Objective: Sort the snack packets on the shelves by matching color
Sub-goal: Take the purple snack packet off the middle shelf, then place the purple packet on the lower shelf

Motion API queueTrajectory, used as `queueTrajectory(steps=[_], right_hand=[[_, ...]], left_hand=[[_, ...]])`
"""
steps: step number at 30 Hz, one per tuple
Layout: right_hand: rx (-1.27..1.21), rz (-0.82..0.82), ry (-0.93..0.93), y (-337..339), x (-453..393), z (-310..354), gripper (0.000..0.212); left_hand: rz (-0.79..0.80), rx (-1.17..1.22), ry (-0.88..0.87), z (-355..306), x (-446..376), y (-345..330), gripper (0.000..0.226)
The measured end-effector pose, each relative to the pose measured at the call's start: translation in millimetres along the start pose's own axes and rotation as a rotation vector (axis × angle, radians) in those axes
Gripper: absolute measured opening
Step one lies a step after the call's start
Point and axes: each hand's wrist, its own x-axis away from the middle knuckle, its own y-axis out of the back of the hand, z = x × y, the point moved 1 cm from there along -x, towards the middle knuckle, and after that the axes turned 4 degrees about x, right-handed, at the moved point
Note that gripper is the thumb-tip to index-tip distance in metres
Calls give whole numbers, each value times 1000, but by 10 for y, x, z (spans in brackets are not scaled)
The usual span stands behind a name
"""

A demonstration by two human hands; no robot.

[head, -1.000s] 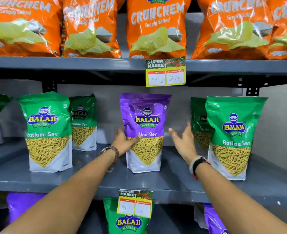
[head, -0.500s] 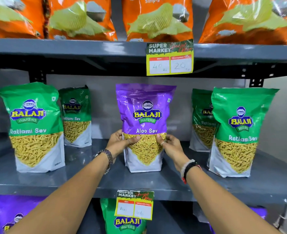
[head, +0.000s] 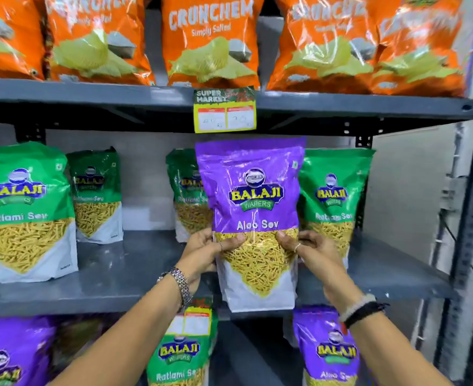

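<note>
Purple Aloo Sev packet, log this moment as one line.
held: purple Aloo Sev packet | grip: left hand and right hand on its sides | position: in front of middle shelf, among green packets

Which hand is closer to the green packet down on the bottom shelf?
Left. The left hand grips the purple packet almost straight above the green packet; the right hand grips the purple packet's other edge, farther to the right.

Aloo Sev packet (head: 253,215) before Ratlami Sev packets (head: 335,196)
</note>
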Motion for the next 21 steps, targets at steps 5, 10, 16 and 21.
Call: queueTrajectory(steps=[5, 10, 16, 21], right_hand=[[37, -40, -26, 504, 408, -11, 32], [80, -39, -109, 869, 803, -314, 29], [116, 11, -240, 1084, 1222, -1179, 22], [144, 7, -339, 921, 1393, -1972, 25]], left_hand=[[43, -10, 7, 174, 266, -417, 54], [73, 28, 65, 637, 542, -682, 38], [67, 10, 211, 1565, 888, -682, 40], [38, -72, 297, 2170, 939, -484, 50]])
